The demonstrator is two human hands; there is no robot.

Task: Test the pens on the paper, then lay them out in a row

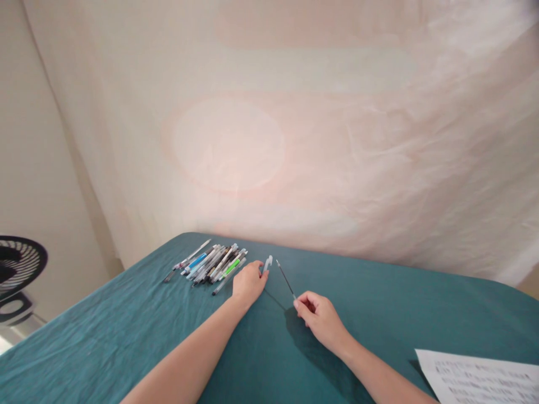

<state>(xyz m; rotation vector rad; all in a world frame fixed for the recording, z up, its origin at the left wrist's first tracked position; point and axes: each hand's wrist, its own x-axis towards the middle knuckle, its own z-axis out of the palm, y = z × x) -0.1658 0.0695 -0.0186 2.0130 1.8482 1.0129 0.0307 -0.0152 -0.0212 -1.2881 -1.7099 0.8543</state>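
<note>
The left hand [249, 282] lies on the teal tablecloth [126, 336], its fingers closed around a clear pen barrel [268, 263], just beside a pile of pens [208, 262]. The right hand [320, 317] pinches a thin dark refill [286, 279] by its lower end, tilted upward. A printed sheet [480, 379] lies at the right.

We find the counter [105, 336] bare along its near left, and again between the hands and the printed sheet [480, 379] at the near right corner. The heap of pens [210, 264] blocks the far left edge, and the hanging cloth [295, 140] closes off everything behind.
</note>
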